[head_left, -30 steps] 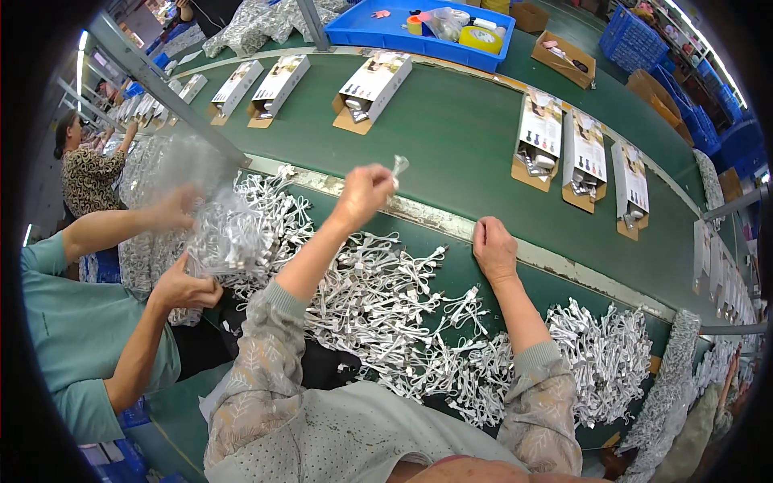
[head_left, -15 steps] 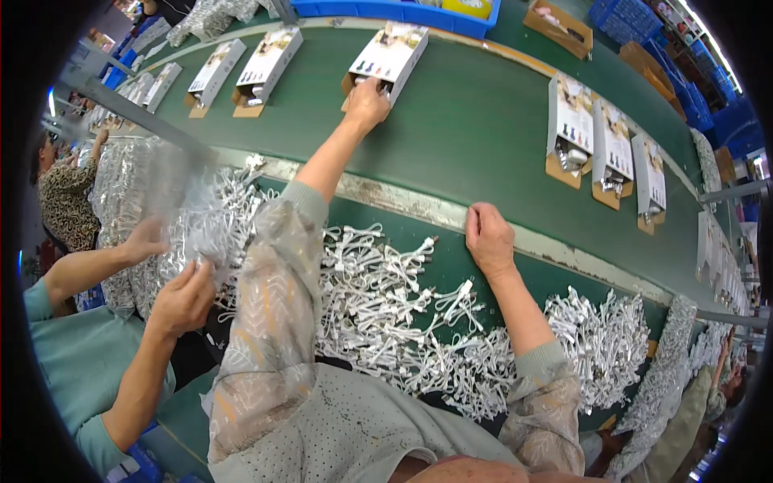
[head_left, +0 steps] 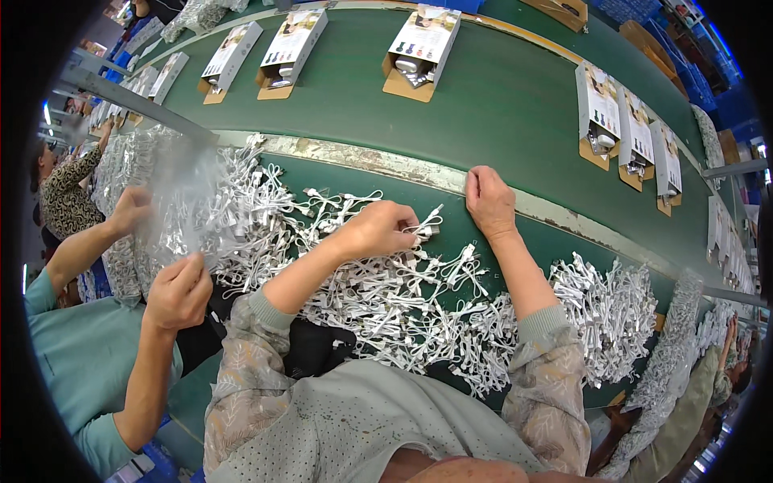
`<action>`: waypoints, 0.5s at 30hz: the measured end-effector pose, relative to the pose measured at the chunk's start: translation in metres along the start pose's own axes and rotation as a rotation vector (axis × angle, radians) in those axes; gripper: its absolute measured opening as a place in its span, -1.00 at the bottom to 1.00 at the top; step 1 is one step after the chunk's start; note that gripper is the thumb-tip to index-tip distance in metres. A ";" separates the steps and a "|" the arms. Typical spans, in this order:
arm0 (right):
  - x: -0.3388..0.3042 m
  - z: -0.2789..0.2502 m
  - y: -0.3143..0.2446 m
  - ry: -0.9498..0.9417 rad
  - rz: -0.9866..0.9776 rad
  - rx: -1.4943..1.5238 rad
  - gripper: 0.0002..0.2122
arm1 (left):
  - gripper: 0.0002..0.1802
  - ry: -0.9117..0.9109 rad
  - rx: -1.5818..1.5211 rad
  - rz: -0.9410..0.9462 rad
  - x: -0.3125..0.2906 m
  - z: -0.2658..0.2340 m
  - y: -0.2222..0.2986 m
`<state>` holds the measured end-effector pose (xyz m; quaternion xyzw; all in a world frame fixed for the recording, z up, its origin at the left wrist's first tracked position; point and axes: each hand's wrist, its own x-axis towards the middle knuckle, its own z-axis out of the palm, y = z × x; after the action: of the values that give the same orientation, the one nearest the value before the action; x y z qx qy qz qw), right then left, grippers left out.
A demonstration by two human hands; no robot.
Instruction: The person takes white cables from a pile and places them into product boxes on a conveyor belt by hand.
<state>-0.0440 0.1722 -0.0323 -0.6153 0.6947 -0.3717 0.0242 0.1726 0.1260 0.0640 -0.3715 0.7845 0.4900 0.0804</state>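
My left hand point(head_left: 377, 230) is over the heap of white charging cables point(head_left: 378, 310), its thumb and fingers closed on a white cable point(head_left: 429, 225) bundled in loops, whose plug ends stick out past the fingertips. My right hand point(head_left: 489, 201) is curled closed and rests on the worn metal rail point(head_left: 362, 161) along the green conveyor belt point(head_left: 499, 105). I see nothing in it, though its palm is turned away. Beyond my hands, an open-ended printed box point(head_left: 423, 50) lies on the belt, with a white and silver item showing inside.
More open boxes lie on the belt to the left point(head_left: 291, 48) and right point(head_left: 600, 117). At my left a co-worker's hands point(head_left: 179, 291) hold a clear plastic bag point(head_left: 183, 189). Another cable pile point(head_left: 604, 322) is right of my right arm. A slanting metal bar point(head_left: 137, 101) crosses at the left.
My left hand has left the box on the belt and come back to the cable heap, closing on a cable. The boxes have shifted right. My right hand stays on the rail.
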 end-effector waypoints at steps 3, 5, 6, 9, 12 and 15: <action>0.001 -0.001 0.000 0.011 -0.007 0.010 -0.95 | -0.81 0.035 -0.550 -0.018 0.007 -0.001 -0.019; -0.001 -0.001 0.000 -0.005 0.005 0.003 -0.95 | -0.82 -0.003 -0.725 -0.075 0.004 -0.003 -0.021; -0.002 -0.001 0.000 -0.023 0.017 -0.005 -0.94 | -0.81 -0.037 -0.841 -0.073 0.002 -0.005 -0.018; 0.003 0.001 0.002 0.009 -0.015 -0.007 -0.94 | -0.75 0.073 -0.824 -0.077 0.008 -0.005 -0.014; 0.003 -0.001 -0.003 -0.012 0.014 0.014 -0.97 | -0.76 0.186 -0.334 -0.051 0.010 -0.003 -0.018; 0.005 0.000 -0.001 -0.029 0.027 0.015 -0.97 | -0.76 0.370 -0.339 -0.154 0.009 -0.013 -0.016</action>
<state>-0.0445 0.1682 -0.0298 -0.6109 0.6998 -0.3676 0.0441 0.1799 0.1071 0.0542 -0.5218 0.6619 0.5305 -0.0907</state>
